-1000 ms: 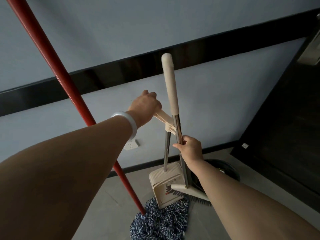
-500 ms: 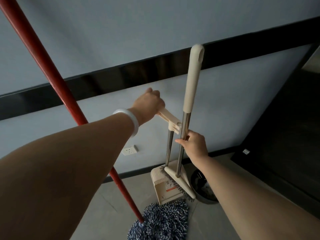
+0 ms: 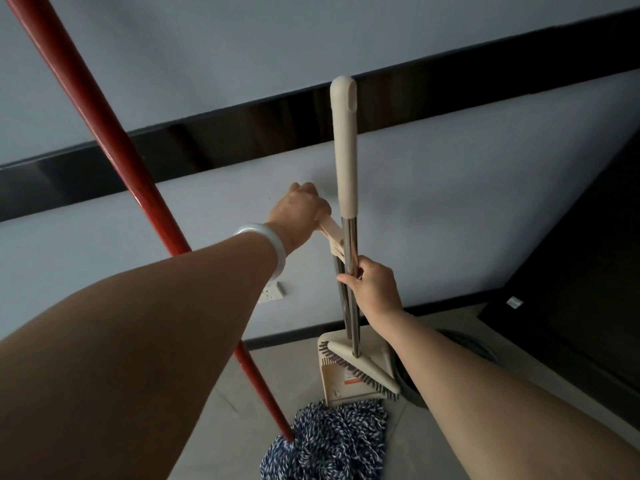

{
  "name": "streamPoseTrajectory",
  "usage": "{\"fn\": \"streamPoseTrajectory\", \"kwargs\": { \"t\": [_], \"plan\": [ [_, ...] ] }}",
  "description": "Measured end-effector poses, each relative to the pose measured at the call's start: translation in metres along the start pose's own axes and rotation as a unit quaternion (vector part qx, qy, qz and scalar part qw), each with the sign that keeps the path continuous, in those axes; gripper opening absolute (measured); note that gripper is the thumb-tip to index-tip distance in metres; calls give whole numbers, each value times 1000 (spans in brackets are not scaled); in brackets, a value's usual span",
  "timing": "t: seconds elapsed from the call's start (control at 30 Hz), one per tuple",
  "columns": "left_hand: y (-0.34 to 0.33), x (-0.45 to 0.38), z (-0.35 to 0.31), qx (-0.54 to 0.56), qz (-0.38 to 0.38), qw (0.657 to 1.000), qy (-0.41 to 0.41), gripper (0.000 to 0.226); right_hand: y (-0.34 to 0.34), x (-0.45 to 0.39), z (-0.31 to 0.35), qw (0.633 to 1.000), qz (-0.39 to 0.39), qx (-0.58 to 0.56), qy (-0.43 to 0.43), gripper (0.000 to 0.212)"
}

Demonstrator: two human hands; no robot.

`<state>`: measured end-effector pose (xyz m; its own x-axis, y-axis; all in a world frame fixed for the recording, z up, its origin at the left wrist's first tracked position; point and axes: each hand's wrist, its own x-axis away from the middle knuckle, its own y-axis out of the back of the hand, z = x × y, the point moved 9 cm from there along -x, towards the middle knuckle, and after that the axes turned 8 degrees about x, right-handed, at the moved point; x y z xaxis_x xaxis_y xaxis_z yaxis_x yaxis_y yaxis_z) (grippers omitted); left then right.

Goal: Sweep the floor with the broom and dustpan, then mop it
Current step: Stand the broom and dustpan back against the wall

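Observation:
A beige broom [image 3: 344, 150] with a steel shaft stands upright by the wall, its bristle head resting in front of the beige dustpan [image 3: 337, 386]. My right hand [image 3: 372, 284] grips the broom's steel shaft about halfway down. My left hand [image 3: 298, 213] grips the dustpan's beige handle top, just left of the broom. A mop with a red pole [image 3: 114, 157] leans across the left, its blue-and-white string head [image 3: 329, 445] lying on the floor in front of the dustpan.
A pale wall with a black band and black skirting is close ahead, with a white socket [image 3: 272, 294] low on it. A dark round bin [image 3: 460, 344] sits behind my right arm. Dark furniture [image 3: 571, 271] stands at the right. The floor is grey tile.
The broom tilted right and then back to upright, its head swinging across the dustpan. My right hand stayed on the shaft; my left hand kept hold of the dustpan handle.

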<state>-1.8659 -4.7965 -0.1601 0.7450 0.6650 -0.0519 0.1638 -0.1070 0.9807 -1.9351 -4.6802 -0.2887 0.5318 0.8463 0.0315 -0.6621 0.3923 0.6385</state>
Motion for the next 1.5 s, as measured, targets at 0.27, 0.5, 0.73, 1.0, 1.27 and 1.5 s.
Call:
{"fn": "streamPoseTrajectory", "kwargs": {
  "t": [0.27, 0.5, 0.73, 1.0, 1.27, 1.5],
  "plan": [
    [-9, -1, 17, 91, -20, 995, 17, 40, -8, -17, -2, 999, 16, 40, -15, 24],
    [-39, 32, 35, 465, -69, 862, 190, 120, -13, -16, -2, 998, 39, 42, -13, 23],
    [-60, 35, 13, 502, 4, 840, 207, 141, -12, -13, -3, 997, 51, 44, -38, 33],
    [-57, 41, -7, 430, -39, 884, 179, 103, -13, -12, 4, 998, 56, 38, -19, 18],
    [-62, 45, 4, 428, -68, 884, 177, 75, -10, -9, -9, 997, 60, -36, -26, 20],
    [-61, 45, 8, 418, -88, 885, 186, 82, -14, -13, -10, 997, 60, -35, -33, 17]
  ]
}}
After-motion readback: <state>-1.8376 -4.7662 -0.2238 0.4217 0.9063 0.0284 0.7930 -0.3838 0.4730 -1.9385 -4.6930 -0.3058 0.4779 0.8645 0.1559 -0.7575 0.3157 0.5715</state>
